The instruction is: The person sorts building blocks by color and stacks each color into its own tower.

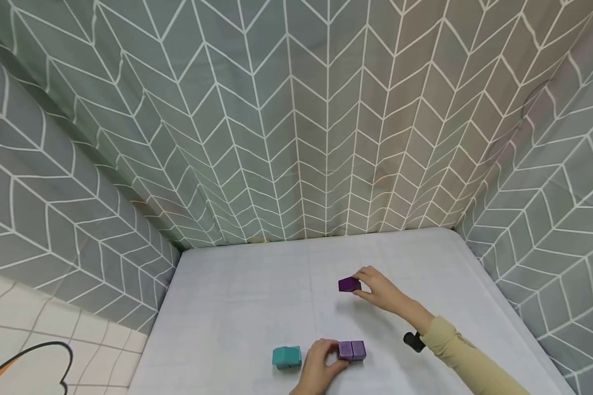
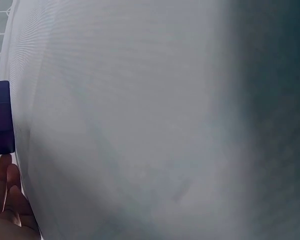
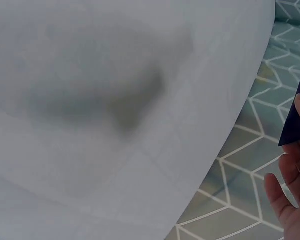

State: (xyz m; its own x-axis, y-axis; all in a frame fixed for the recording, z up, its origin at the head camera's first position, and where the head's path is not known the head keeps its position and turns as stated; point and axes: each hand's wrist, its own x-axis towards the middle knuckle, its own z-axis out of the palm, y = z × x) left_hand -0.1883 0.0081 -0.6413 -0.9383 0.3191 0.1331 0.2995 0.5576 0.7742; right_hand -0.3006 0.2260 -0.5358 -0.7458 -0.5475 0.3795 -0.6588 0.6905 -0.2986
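At the near side of the white-covered table, my left hand [image 1: 317, 366] holds a pair of purple blocks [image 1: 352, 350] that sit side by side. Its thumb and forefinger are at their left end. In the left wrist view, purple blocks [image 2: 1, 117] show at the left edge. Farther out and to the right, my right hand [image 1: 379, 291] pinches a dark purple block [image 1: 348, 284] above the table. The right wrist view shows that block's triangular face [image 3: 295, 122], with the thumb against it. To the left of my left hand stands a teal block shape [image 1: 286, 357].
The white cloth [image 1: 247, 296] covers the table. Patterned grey curtains [image 1: 286, 137] hang behind it and on both sides. A small black object [image 1: 414, 342] is at the right wrist. Pale tiles [image 1: 79, 340] lie at lower left, with a black and orange curved shape nearby.
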